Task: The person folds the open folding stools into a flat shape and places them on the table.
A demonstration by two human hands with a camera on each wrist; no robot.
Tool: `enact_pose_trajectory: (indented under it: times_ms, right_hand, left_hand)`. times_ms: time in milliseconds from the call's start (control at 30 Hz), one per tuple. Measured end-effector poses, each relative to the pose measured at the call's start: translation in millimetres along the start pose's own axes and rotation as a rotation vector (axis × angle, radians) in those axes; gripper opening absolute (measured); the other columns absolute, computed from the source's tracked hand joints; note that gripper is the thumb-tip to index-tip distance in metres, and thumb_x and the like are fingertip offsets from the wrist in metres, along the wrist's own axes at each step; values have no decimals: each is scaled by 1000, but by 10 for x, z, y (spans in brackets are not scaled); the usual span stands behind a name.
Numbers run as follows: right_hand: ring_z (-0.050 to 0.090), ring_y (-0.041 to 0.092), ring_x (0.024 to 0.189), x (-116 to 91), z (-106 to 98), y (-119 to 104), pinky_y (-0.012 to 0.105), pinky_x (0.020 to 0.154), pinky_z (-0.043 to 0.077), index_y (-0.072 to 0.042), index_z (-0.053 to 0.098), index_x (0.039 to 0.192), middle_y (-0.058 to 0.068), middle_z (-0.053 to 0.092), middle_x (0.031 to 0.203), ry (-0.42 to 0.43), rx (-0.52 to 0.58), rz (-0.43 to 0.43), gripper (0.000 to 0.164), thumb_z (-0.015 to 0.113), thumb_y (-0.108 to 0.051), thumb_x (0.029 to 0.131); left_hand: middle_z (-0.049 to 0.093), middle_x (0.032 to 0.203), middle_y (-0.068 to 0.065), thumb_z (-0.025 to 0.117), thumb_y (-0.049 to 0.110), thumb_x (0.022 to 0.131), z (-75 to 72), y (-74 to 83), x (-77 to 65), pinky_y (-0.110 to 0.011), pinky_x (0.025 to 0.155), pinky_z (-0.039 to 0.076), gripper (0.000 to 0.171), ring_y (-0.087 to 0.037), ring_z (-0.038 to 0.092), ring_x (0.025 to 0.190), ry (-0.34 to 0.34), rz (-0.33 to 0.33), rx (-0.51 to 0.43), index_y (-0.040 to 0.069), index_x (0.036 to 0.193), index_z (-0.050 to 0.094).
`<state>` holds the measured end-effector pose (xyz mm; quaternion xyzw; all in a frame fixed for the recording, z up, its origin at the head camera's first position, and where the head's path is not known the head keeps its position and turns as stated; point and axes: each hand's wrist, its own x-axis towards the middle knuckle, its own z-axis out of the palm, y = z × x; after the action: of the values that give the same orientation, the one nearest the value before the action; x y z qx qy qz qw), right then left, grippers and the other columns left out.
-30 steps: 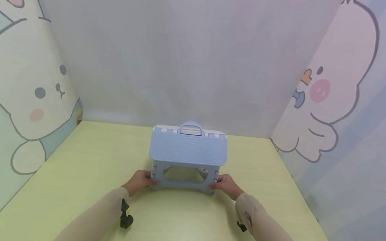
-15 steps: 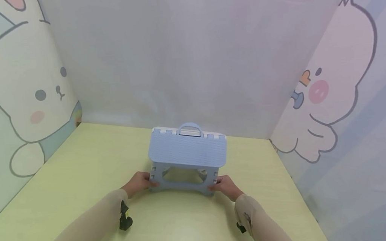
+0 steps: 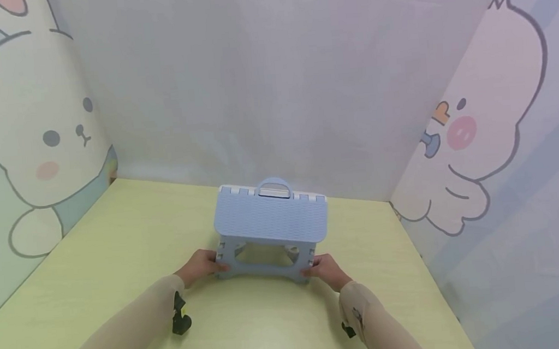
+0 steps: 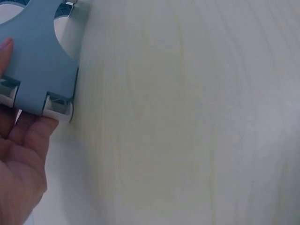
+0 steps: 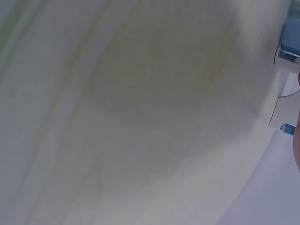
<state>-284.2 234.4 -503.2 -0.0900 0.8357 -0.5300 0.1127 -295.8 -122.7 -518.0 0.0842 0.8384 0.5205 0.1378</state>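
A light blue and white folding step stool (image 3: 270,213) stands unfolded and upright on the table, its textured top facing me and a loop handle at the far edge. My left hand (image 3: 200,265) grips its left leg panel low down, thumb on the front face. In the left wrist view the fingers of that left hand (image 4: 23,159) lie along the hinged side of the stool (image 4: 42,56). At the opposite leg, my right hand (image 3: 330,271) grips the lower edge. Only a sliver of the stool (image 5: 291,37) shows in the right wrist view, and that hand is mostly cut off.
The pale yellow table (image 3: 262,329) runs back to a plain grey-white curtain (image 3: 252,78). Side walls carry a printed rabbit (image 3: 33,117) on the left and a printed chick (image 3: 494,81) on the right. Black straps with small devices (image 3: 179,314) sit at both wrists.
The head view has shifted very slightly. Both hands keep their hold low on the stool's legs, and the stool stays in place.
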Motion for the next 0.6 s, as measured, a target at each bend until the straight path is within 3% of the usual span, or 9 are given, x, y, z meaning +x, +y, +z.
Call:
enact_pose_trajectory:
  times_ms: [400,600]
  right_hand:
    - [65,29,99,-5,11,-7,40,86,51,12,69,94,20,69,101,-13,-5,-10,22,73,2,74]
    - [66,18,89,-10,19,-21,32,80,51,12,69,89,19,71,95,25,-31,8,20,75,1,73]
  left_hand:
    - [69,106,-17,77,16,79,-25,-10,30,-38,79,52,34,-21,61,90,-20,31,22,-6,103,69]
    - [69,106,-18,76,16,81,-16,-30,34,-39,79,52,34,-21,62,91,-17,21,26,-7,104,67]
